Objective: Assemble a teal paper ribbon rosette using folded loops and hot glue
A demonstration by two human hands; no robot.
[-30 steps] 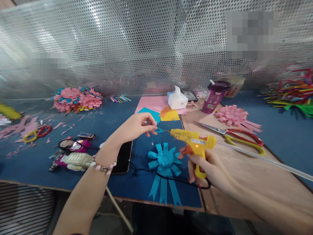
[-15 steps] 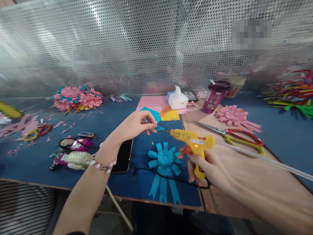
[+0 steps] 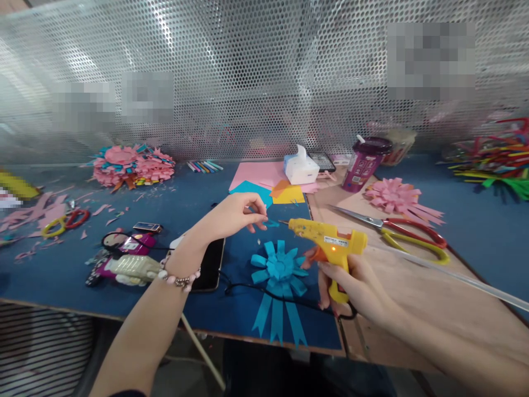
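My right hand [image 3: 343, 281] is wrapped round the handle of a yellow hot glue gun [image 3: 320, 236], whose orange light is lit. Its nozzle points left at a small blue paper strip [image 3: 272, 224]. My left hand [image 3: 248, 214] pinches that strip between thumb and fingertip, close to the nozzle. Whether they touch, I cannot tell. Below them on the table lies a blue paper rosette [image 3: 280, 266] with looped petals and three ribbon tails. A black cord [image 3: 258, 288] runs across the tails.
Large scissors [image 3: 397, 231] lie open on the right, beside a pink rosette [image 3: 394, 194]. At the back stand a tissue pack [image 3: 300, 168] and a purple cup [image 3: 366, 164]. A tablet [image 3: 212, 264] and a pouch [image 3: 134, 270] lie by my left forearm; small scissors [image 3: 66, 221] lie further left.
My left hand has lowered slightly, and the strip in it has come down to about nozzle height. The glue gun stays almost in place, and the view has shifted a little.
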